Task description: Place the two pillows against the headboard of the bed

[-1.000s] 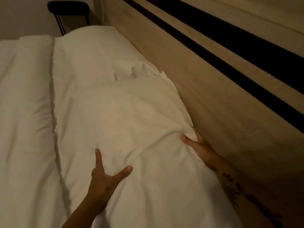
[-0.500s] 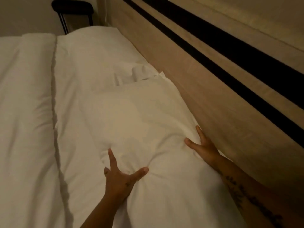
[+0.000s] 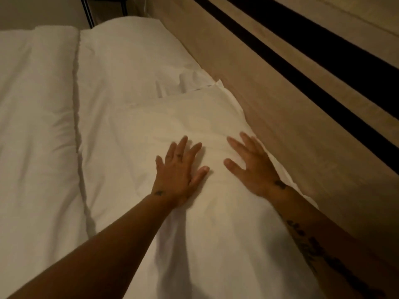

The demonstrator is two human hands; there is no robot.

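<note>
Two white pillows lie end to end along the wooden headboard [image 3: 291, 117]. The near pillow [image 3: 172, 117] lies under both my hands, its long edge against the headboard. The far pillow [image 3: 133, 55] lies beyond it, also touching the headboard. My left hand [image 3: 179, 171] rests flat on top of the near pillow with fingers spread. My right hand [image 3: 250, 162] lies flat on the same pillow, close to the headboard, fingers apart. Neither hand grips any fabric.
A white duvet [image 3: 36, 126] covers the bed to the left of the pillows, with a seam between them. The headboard carries a dark horizontal stripe [image 3: 323, 67]. A dark metal frame [image 3: 88, 11] stands past the far pillow at the top.
Both hands let go of the near pillow's bunched edge and moved up onto its top, now lying flat. The pillow's surface looks smoother.
</note>
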